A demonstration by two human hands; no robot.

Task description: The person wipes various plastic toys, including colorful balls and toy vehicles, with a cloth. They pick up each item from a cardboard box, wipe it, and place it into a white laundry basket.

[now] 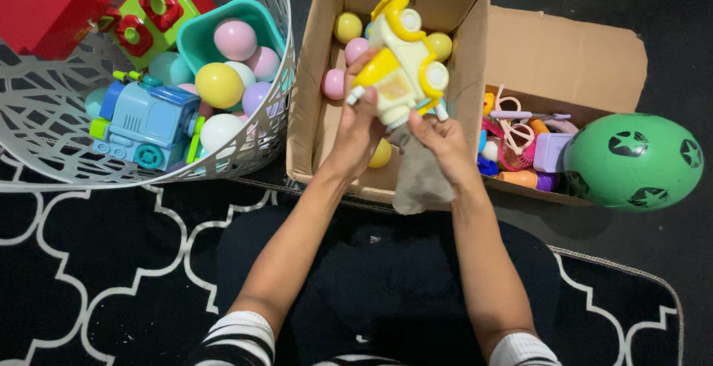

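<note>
The yellow-and-cream moulded plastic toy vehicle [399,58] is held above the open cardboard box [464,76], which has pastel plastic balls [347,27] inside. The left hand [355,132] grips its near left side; the right hand [444,139] presses a grey cloth [420,177] to its underside. It looks light, stiff and smooth, best held by the body, not the round knobs. A white lattice basket [44,136] sits far left.

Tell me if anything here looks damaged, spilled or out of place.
Nothing is spilled or broken. The only oddities: the green ball sits on the edge of the low cardboard tray rather than inside it. The left hand holds a cream-and-yellow toy vehicle above the cardboard box, and the right hand grips a grey cloth.
</note>
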